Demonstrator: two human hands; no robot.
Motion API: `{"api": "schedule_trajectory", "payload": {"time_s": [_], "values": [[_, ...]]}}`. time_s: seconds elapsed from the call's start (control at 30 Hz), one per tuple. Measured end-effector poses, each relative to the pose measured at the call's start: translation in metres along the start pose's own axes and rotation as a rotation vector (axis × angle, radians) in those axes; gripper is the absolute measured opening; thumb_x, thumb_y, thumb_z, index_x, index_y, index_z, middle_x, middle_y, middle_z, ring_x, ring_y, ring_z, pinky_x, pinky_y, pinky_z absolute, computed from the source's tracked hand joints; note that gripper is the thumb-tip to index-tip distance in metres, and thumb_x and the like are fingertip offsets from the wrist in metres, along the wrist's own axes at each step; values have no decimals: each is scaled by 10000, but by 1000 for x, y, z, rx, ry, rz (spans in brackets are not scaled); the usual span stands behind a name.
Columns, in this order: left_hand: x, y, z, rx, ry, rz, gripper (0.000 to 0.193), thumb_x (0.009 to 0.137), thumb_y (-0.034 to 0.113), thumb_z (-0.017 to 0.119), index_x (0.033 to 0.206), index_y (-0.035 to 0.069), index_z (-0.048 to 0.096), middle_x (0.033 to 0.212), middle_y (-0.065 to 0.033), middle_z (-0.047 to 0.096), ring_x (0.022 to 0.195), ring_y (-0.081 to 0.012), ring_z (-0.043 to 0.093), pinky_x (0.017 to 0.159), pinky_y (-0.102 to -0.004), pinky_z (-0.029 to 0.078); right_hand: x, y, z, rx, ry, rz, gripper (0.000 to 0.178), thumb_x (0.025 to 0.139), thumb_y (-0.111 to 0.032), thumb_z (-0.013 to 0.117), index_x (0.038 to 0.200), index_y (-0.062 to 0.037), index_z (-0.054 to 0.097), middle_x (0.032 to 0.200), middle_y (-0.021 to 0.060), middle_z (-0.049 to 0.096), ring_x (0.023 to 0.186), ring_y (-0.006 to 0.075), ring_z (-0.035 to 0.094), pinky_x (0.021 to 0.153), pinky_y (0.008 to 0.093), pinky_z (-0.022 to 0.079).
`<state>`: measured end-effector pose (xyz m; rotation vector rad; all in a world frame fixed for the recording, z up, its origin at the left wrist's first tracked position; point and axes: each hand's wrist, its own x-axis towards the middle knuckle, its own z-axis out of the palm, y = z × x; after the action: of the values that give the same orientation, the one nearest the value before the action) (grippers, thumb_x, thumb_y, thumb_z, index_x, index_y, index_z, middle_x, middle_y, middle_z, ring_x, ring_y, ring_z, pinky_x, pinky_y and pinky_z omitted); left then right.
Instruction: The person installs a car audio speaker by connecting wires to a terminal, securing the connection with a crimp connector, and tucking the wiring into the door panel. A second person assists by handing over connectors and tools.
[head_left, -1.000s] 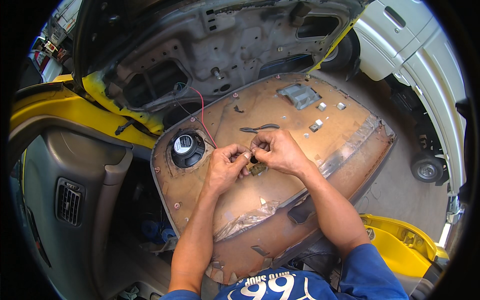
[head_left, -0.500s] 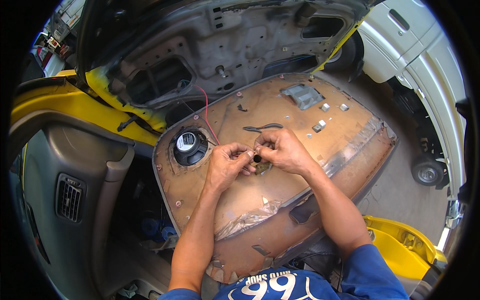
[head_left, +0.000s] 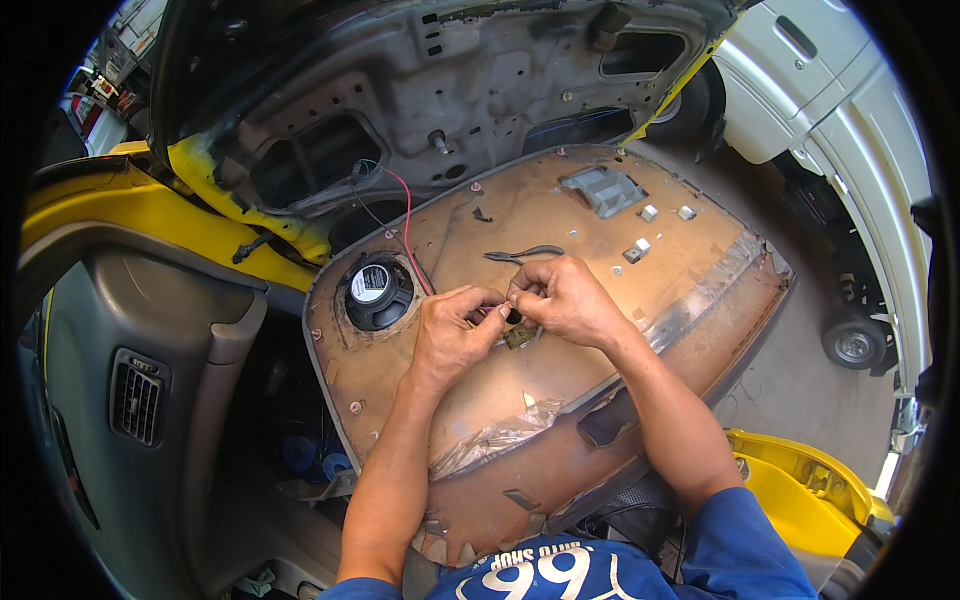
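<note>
Above the middle of a brown door trim panel (head_left: 470, 400), my two hands meet fingertip to fingertip. A red wire (head_left: 408, 225) runs from the bare door down to my left hand (head_left: 452, 325), which is closed around its end. My right hand (head_left: 560, 300) pinches at the same spot; what lies between its fingertips is too small to make out. Just below the fingers shows a small dark round shape (head_left: 515, 317), partly hidden. Pliers with dark handles (head_left: 525, 254) lie on the panel beyond my right hand. A round black speaker (head_left: 378, 297) sits in the panel to the left.
Behind the panel stands the open yellow door (head_left: 330, 120) with its bare inner metal. A grey dashboard (head_left: 150, 300) is at the left. White clips (head_left: 638, 250) and a grey plastic piece (head_left: 605, 190) sit on the panel. A white vehicle (head_left: 830, 90) stands at the right.
The fingers of my left hand have curled in more, and its wrist has turned slightly. The red wire has shifted a little left. My right hand stays nearly in place.
</note>
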<state>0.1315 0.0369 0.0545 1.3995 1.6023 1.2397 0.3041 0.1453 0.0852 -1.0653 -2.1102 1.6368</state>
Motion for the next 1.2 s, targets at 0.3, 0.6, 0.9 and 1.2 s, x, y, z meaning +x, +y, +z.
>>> {"api": "schedule_trajectory", "payload": {"time_s": [0.3, 0.6, 0.9, 1.2], "values": [[-2, 0, 0, -398, -33, -282, 150, 937, 78, 723, 1009, -44, 772, 784, -77, 740, 637, -121, 712, 561, -245, 543, -3, -1, 1, -58, 32, -124, 174, 885, -91, 685, 936, 63, 748, 760, 131, 736, 698, 164, 708, 654, 329, 566], [-1, -13, -4, -425, 98, -287, 153, 920, 127, 702, 896, -18, 743, 728, -53, 694, 556, -110, 676, 461, -208, 428, 22, 13, -17, -304, 103, -55, 302, 949, -191, 738, 1182, 0, 744, 985, 183, 739, 934, 267, 733, 810, 396, 578], [2, -21, -4, -803, 220, -494, 135, 912, 128, 686, 930, -6, 696, 760, -72, 657, 537, -120, 619, 428, -196, 374, 65, 44, -7, -938, 70, -34, 315, 947, -223, 726, 1200, -36, 736, 1161, 198, 697, 1141, 426, 647, 976, 471, 537], [3, -26, -12, -1036, 375, -533, 84, 909, 102, 682, 917, 20, 665, 774, -58, 636, 551, -108, 581, 422, -202, 355, 27, 14, 0, -172, 81, 95, 194, 1023, -169, 570, 1032, 25, 583, 887, 261, 676, 829, 439, 676, 814, 510, 535]]}}
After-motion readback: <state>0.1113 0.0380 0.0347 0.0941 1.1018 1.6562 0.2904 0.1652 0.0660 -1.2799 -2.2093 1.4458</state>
